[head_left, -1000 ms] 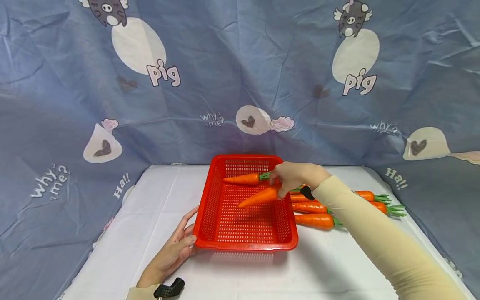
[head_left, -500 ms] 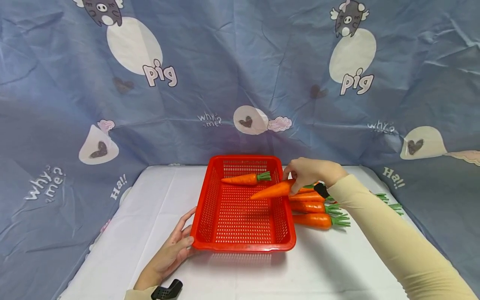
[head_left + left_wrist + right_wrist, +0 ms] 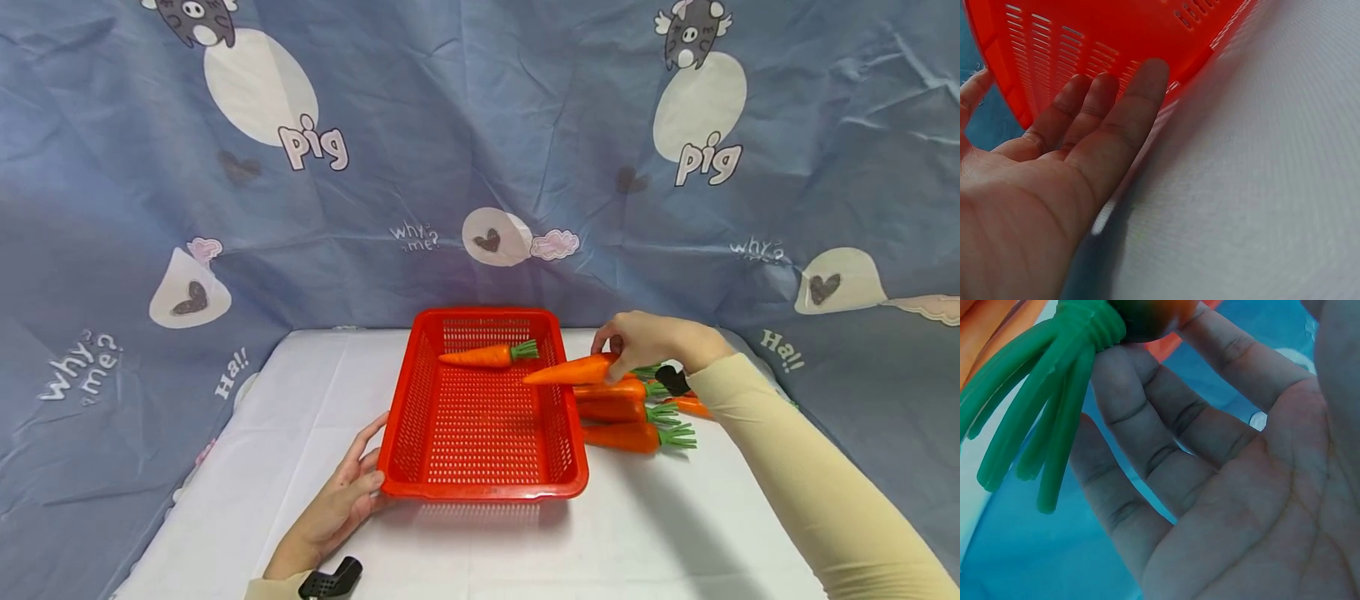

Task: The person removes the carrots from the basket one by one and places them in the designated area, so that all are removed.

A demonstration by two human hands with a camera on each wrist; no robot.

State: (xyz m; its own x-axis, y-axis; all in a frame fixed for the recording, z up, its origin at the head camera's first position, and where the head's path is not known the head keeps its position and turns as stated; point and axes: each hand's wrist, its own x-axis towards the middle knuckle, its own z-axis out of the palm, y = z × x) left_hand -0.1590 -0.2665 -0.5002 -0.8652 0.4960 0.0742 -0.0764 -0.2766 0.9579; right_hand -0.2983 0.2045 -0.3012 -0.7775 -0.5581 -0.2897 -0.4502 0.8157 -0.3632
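Observation:
My right hand (image 3: 641,337) pinches an orange carrot (image 3: 573,369) near its thick end, above the basket's right rim. Its tip points left over the inside. In the right wrist view, the green stem stub (image 3: 1054,381) hangs beside my fingers (image 3: 1154,450). A red perforated basket (image 3: 483,492) stands on the white table; another carrot (image 3: 480,357) lies in its far part. My left hand (image 3: 341,504) rests at the basket's near left corner. In the left wrist view, its fairly straight fingers (image 3: 1119,125) lie against the slotted wall (image 3: 1166,37).
Several carrots (image 3: 622,437) lie side by side just right of the basket, tips toward it. More carrot orange (image 3: 690,406) shows beside the right wrist. A blue patterned cloth (image 3: 420,150) hangs behind and around the table.
My right hand has carried its carrot rightward, from over the basket's middle to over its right rim. The left hand has kept its place at the corner.

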